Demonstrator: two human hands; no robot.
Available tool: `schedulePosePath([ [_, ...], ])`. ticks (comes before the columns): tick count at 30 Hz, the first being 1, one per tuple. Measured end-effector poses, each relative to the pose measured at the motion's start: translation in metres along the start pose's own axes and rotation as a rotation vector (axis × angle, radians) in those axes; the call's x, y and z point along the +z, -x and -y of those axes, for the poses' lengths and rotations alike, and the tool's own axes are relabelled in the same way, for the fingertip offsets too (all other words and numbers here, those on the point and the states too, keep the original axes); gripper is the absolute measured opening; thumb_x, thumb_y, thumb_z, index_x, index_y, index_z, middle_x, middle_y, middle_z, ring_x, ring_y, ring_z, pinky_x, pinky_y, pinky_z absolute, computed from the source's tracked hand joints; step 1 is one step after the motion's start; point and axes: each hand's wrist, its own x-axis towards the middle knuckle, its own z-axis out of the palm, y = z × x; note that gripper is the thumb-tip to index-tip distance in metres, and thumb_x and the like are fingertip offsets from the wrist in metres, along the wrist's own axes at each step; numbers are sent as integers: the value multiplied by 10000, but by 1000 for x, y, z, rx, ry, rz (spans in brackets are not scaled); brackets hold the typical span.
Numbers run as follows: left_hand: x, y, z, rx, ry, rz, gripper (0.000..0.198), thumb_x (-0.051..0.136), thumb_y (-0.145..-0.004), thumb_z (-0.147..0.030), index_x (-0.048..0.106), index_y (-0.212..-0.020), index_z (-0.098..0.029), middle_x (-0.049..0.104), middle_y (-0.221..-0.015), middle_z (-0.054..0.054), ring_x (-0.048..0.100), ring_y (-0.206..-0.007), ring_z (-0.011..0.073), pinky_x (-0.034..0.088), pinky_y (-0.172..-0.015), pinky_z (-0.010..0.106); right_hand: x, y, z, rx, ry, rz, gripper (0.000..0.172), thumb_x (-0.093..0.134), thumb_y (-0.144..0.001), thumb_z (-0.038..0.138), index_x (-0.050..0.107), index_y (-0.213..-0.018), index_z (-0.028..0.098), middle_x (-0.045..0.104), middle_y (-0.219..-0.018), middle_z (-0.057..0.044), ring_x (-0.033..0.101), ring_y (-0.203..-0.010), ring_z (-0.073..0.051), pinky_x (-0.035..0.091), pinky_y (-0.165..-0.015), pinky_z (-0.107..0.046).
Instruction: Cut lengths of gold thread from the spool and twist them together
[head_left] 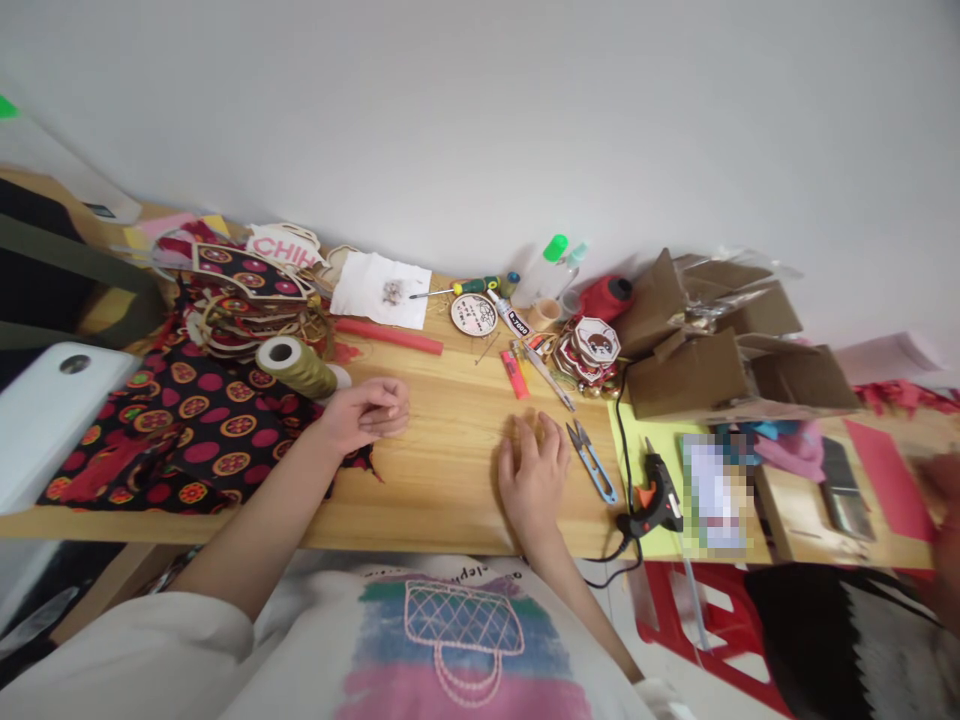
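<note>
My left hand (371,412) rests on its side on the wooden table, fingers loosely curled in, with nothing visible in it. Just behind its wrist lies a spool of olive thread (300,368), on dark patterned fabric (217,430). My right hand (534,468) lies palm down on the wood, fingers somewhat spread, holding nothing. To its right are blue thread snips (592,465), apart from the fingers. Beyond its fingertips lie a red lighter (515,374) and a silver pen-like tool (551,378).
A black glue gun (656,500) with a cable lies on yellow-green paper at right. Behind it stand open cardboard boxes (690,370). Decorated wooden pieces (255,272) pile up at left. A screwdriver (457,288) touches white paper (379,290). Part of another person shows at the right edge.
</note>
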Motion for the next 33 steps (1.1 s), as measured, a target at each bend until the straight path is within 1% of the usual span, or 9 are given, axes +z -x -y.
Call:
schedulePosePath([
  [3, 1, 0, -1, -5, 7, -3, 173, 596, -686, -172, 536, -531, -123, 171, -337, -83, 178, -320, 38, 227, -372, 152, 0, -2, 0, 0, 24, 29, 353, 421, -892, 238, 607, -1172, 131, 488, -1248, -180, 347, -1204, -297, 349, -983, -481],
  [6, 1, 0, -1, -6, 10, -6, 174, 600, -687, -179, 538, -536, -120, 174, -336, -84, 180, -319, 34, 230, -375, 148, 1, -3, 1, -9, 43, 51, 360, 425, -888, 230, 606, -1185, 134, 483, -1254, -178, 349, -1200, -301, 345, -987, -483],
  [14, 0, 0, 0, -10, 13, -5, 167, 600, -687, -182, 552, -538, -123, 170, -335, -84, 175, -318, 35, 233, -379, 152, 1, 0, 0, -13, 18, -2, 298, 439, -889, 227, 656, -1073, 137, 501, -1240, -182, 347, -1208, -301, 374, -962, -488],
  [20, -2, 0, 1, -11, 17, -19, 166, 615, -675, -187, 565, -530, -124, 171, -330, -82, 180, -315, 38, 219, -375, 158, 1, -2, 1, -23, 42, 38, 350, 420, -891, 217, 612, -1171, 135, 507, -1235, -173, 364, -1194, -299, 359, -980, -484],
  [25, 0, 0, 0, -11, 19, -12, 170, 621, -677, -194, 565, -533, -122, 169, -333, -82, 182, -316, 35, 223, -376, 155, 3, -2, 0, -9, 29, 60, 378, 412, -886, 222, 586, -1216, 163, 495, -1257, -163, 366, -1210, -302, 346, -985, -495],
  [33, 1, 0, -1, -16, 26, -12, 166, 616, -678, -183, 565, -532, -123, 167, -334, -83, 171, -322, 39, 205, -376, 161, 3, -1, 1, -20, 0, -20, 307, 438, -884, 222, 632, -1115, 168, 514, -1224, -160, 372, -1203, -298, 373, -956, -506],
])
